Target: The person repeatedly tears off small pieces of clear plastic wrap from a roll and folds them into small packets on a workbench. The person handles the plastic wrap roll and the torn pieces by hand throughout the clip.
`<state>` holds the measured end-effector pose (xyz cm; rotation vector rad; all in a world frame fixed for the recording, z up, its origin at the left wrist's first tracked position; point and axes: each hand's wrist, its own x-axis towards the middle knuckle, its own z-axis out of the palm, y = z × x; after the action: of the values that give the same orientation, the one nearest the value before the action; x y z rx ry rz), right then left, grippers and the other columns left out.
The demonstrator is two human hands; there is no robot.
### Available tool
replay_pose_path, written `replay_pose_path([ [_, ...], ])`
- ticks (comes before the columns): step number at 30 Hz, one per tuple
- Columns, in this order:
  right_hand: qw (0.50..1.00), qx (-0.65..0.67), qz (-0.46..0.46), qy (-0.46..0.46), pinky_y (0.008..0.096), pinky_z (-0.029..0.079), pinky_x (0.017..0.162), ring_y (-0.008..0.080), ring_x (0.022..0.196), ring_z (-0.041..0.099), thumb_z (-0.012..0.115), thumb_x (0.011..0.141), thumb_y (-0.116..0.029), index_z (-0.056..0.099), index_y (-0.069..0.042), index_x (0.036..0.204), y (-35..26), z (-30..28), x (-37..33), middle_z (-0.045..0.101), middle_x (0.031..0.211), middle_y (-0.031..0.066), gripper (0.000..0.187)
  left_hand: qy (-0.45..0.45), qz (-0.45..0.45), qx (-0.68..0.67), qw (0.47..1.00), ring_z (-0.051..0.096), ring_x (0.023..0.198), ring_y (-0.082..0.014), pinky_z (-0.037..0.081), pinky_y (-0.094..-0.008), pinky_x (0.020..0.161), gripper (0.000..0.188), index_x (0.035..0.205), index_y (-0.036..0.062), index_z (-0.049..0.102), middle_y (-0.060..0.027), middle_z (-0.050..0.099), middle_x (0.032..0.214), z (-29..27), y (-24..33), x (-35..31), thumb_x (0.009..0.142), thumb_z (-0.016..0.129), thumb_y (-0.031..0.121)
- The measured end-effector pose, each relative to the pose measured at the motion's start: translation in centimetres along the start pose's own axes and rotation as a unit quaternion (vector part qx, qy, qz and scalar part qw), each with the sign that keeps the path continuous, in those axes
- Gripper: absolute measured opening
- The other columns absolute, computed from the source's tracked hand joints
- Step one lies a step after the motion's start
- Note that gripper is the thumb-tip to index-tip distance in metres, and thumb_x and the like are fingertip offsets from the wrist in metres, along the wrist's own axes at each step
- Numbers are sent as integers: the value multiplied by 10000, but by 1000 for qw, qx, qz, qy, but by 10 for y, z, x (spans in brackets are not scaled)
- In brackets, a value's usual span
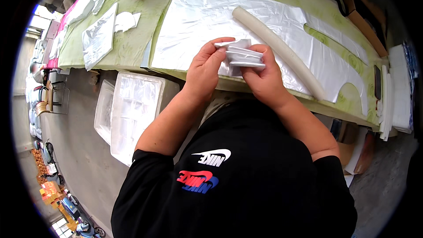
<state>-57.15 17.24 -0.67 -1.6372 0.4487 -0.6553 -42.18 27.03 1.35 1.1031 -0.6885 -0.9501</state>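
Left hand (205, 67), right hand (268, 76) closed on white folds (243, 57)

Left hand (204, 68) and right hand (265, 76) hold folded white material (242, 56).

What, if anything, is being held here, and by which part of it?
A layered white bundle: the left grip pinches its left end, the right grip its right end.

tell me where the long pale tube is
In the head view, the long pale tube lies slantwise on the silvery sheet, right of centre, beyond the right hand, its lower end near the front edge of the green tablecloth.
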Motion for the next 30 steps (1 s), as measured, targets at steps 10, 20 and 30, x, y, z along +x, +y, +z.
replay_pose_path([
  [10,998,-53,-15,17,377,492,1012,266,1201,582,670,869,-56,258,-60,1550,22,16,17,543,1335,193,796,-105,135,242,955,517,1292,-290,425,-401,1086,860,1611,64,58,-166,414,1446,-26,-49,11,975,597,271],
  [20,999,43,-12,-4,298,507,984,167,1146,602,550,1013,4,481,-42,1344,20,17,9,594,1315,112,342,13,166,159,973,576,1088,-151,485,-290,960,513,1450,40,467,-100,557,1208,-3,-51,-2,960,619,23],
  [30,991,103,83,-31,302,468,1013,162,1185,560,570,1003,-33,476,-44,1398,-7,29,0,582,1296,93,406,54,55,147,986,557,1203,-206,442,-329,1047,682,1546,17,281,-146,571,1311,-11,-29,-46,957,616,84],
])
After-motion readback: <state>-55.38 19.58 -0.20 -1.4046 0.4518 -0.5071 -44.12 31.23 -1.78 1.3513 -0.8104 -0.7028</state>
